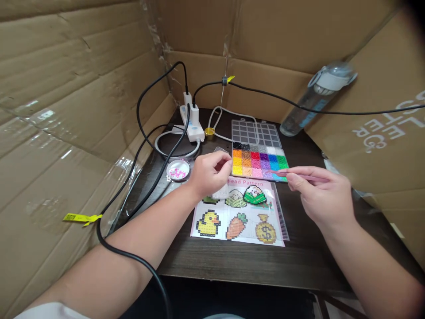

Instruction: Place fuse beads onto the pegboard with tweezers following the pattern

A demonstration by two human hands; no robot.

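Note:
Pink tweezers (310, 177) are held in my right hand (323, 195), their tips over the lower right part of the bead box (255, 156), near purple and blue beads. My left hand (211, 172) is closed just left of the box, above the upper left of the bead pattern sheet (224, 217); what its fingers hold is too hidden to make out. A small whitish piece (219, 194) shows beneath it. On the sheet, a green and white bead figure (255, 195) lies at the upper right. The printed duck, carrot and money bag are visible below.
A white dish (178, 170) with pink beads sits left of my left hand. Behind are a power strip (192, 126), a small gold cup (209, 131) and a leaning bottle (317, 99). Black cables (139, 106) cross my left forearm. Cardboard walls (195, 66) surround the dark table (232, 261).

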